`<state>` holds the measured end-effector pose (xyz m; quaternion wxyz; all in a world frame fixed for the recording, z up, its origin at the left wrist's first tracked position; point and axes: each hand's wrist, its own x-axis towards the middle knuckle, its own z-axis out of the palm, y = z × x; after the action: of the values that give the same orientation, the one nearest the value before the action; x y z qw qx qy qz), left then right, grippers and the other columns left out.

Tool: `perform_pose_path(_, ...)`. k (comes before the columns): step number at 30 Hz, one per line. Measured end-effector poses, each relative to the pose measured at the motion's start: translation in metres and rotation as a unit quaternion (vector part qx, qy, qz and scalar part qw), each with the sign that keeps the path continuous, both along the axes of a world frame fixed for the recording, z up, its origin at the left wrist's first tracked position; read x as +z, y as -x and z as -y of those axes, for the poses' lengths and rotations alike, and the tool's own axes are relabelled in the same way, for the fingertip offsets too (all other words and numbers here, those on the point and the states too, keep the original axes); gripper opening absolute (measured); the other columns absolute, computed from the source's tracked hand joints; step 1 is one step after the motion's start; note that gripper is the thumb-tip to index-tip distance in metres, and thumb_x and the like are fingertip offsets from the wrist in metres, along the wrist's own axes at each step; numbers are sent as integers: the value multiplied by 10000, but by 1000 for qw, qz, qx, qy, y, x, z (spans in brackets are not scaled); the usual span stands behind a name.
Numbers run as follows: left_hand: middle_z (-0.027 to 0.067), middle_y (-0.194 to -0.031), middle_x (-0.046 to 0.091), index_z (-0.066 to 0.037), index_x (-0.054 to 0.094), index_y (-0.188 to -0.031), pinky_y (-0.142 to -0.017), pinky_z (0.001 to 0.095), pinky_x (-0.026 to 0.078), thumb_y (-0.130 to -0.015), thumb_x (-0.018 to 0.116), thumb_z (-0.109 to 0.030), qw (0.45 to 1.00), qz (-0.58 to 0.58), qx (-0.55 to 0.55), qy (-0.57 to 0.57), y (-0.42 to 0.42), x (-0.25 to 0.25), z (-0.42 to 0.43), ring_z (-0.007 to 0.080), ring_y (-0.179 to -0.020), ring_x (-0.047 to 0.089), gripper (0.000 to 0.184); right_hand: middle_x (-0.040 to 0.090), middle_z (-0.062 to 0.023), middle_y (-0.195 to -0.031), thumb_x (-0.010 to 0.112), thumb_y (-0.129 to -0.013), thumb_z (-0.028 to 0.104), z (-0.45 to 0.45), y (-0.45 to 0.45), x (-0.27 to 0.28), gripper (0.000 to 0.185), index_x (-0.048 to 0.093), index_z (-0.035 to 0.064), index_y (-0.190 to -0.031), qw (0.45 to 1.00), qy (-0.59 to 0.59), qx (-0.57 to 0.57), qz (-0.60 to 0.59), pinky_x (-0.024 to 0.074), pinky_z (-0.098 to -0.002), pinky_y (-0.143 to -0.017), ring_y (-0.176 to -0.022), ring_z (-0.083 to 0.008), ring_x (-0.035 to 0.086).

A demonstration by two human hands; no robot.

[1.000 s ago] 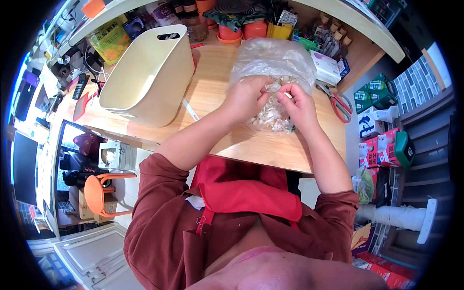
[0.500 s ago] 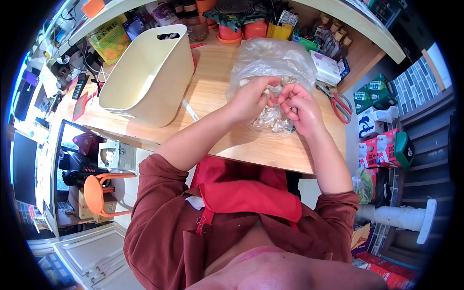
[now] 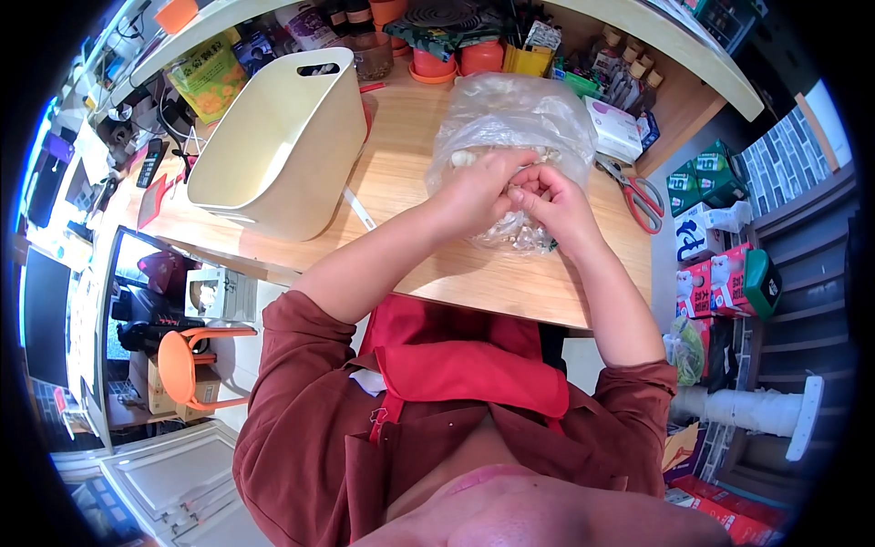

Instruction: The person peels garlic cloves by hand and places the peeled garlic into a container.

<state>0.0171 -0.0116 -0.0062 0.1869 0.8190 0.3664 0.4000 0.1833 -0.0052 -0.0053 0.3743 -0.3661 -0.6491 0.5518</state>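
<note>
A clear plastic bag point(image 3: 515, 105) lies on the wooden table with its mouth towards me. Pale pieces and papery whitish flakes point(image 3: 518, 234) that look like garlic and its skins show in it. Over this mouth my left hand point(image 3: 483, 189) and my right hand point(image 3: 556, 199) meet, fingertips together. Both hands are closed in a pinch. Whatever sits between the fingers is hidden by them and too small to name.
A cream bin point(image 3: 337, 173) stands at the left, beside a white strip point(image 3: 359, 208). Red-handled scissors point(image 3: 643, 202) lie to the right, near a white box point(image 3: 613, 130). Pots, bottles and a yellow container point(image 3: 527, 60) line the back under the shelf.
My hands have drawn closer, and their fingertips now overlap. The right fingers have curled in towards the left hand. The bag and bin stay in place.
</note>
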Motion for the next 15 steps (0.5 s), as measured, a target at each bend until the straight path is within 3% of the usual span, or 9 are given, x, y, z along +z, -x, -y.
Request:
perform_pose_path(2, 174, -1110, 521, -53, 420, -1212, -702, 327, 497, -754, 596, 1, 999, 1, -47, -9, -1, -2, -4, 261, -870, 610, 493, 562, 18, -775, 653, -798, 115, -1, 0, -2, 168, 578, 25, -917, 1000, -16, -15, 6, 396, -194, -635, -700, -54, 479)
perform_pose_path(5, 167, -1108, 522, -54, 412, -1222, -716, 329, 495, -753, 596, 3, 998, -39, -12, -51, -1, 1, 3, 265, -907, 593, 507, 564, 9, -768, 645, -801, 108, -3, -1, -6, 138, 579, 19, -884, 999, -32, -27, 22, 414, -203, -642, -701, -64, 497)
perform_pose_path(11, 140, -1064, 528, -53, 388, -1237, -674, 296, 496, -757, 613, 10, 999, 48, -15, 2, -1, -4, 3, 201, -783, 611, 534, 551, 20, -772, 603, -837, 126, -3, -2, -5, 110, 571, 33, -887, 998, -5, -57, 11, 394, -189, -624, -693, -53, 476)
perform_pose_path(15, 100, -924, 531, -40, 408, -1183, -613, 252, 483, -796, 569, 30, 991, 95, -16, 92, 1, -4, 3, 135, -681, 595, 425, 537, 30, -768, 593, -846, 122, -1, -2, 1, 102, 567, 37, -897, 997, 10, -76, 7, 379, -182, -613, -690, -44, 457)
